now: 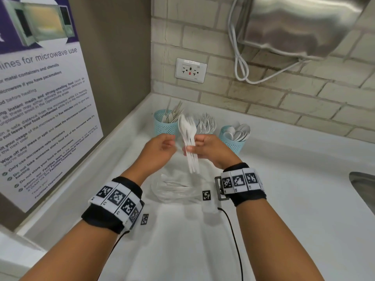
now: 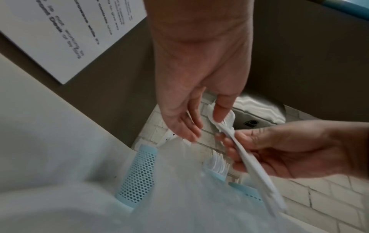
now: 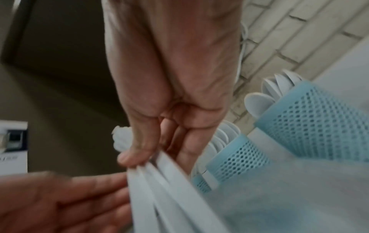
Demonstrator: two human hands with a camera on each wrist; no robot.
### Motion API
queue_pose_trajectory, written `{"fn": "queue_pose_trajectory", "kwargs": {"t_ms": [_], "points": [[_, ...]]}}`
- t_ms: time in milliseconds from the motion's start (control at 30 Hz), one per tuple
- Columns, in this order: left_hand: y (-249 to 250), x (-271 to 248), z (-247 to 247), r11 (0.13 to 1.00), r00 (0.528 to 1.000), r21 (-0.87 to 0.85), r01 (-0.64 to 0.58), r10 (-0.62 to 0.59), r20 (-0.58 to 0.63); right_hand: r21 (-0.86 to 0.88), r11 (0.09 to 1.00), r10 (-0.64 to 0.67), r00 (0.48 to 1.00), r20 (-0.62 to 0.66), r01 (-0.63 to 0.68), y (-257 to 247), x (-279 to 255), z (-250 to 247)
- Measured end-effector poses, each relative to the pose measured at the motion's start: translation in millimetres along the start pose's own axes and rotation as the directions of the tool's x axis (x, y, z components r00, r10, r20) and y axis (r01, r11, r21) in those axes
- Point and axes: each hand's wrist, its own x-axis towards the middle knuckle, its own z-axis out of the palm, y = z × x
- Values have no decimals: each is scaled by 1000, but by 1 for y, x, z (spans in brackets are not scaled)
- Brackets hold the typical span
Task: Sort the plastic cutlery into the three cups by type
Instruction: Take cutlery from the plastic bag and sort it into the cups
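Observation:
Three blue mesh cups stand at the back of the white counter [image 1: 284, 199]. The left cup [image 1: 165, 126] holds knives, the middle one shows forks [image 1: 207, 124], and the right cup [image 1: 233, 141] holds spoons. My right hand [image 1: 203, 147] grips a bundle of white plastic forks [image 1: 189, 138] by the handles, heads up, in front of the middle cup. My left hand [image 1: 160, 147] hovers just left of the bundle with relaxed fingers. In the left wrist view its thumb [image 2: 221, 113] touches a fork head. A clear plastic container [image 1: 174, 187] with a few more pieces lies below the hands.
A poster [image 1: 40, 98] covers the left wall. An outlet [image 1: 190, 70] and a steel dispenser [image 1: 294, 23] with a looped white cable hang on the brick wall. A sink rim [image 1: 363, 185] shows at the right edge. Small marker tags [image 1: 206, 195] lie on the counter.

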Motion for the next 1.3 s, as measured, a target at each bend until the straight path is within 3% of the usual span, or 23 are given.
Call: {"fn": "queue_pose_trajectory", "kwargs": {"t_ms": [67, 133, 333, 600, 800, 933, 1033, 1300], "points": [[10, -3, 8, 994, 969, -62, 94, -77, 235, 158, 987, 17, 996, -83, -3, 0, 6, 5], [9, 0, 14, 986, 926, -84, 143, -104, 362, 266, 964, 51, 991, -123, -17, 1, 9, 9], [-1, 5, 21, 969, 920, -203, 144, -55, 389, 281, 954, 149, 980, -134, -107, 14, 17, 19], [-3, 2, 26, 908, 955, -379, 180, -69, 287, 330, 930, 196, 978, -78, -160, 12, 17, 23], [-3, 6, 28, 903, 965, -389, 184, -92, 244, 338, 931, 189, 974, -123, -138, 4, 18, 21], [-4, 5, 28, 911, 969, -374, 175, -93, 227, 387, 922, 134, 956, -262, -23, 2, 17, 16], [-3, 5, 29, 906, 969, -380, 186, -107, 221, 324, 944, 55, 944, -324, 57, 5, 17, 15], [1, 1, 28, 894, 969, -398, 205, -127, 213, 299, 952, 27, 955, -294, 65, 8, 15, 15]]}}
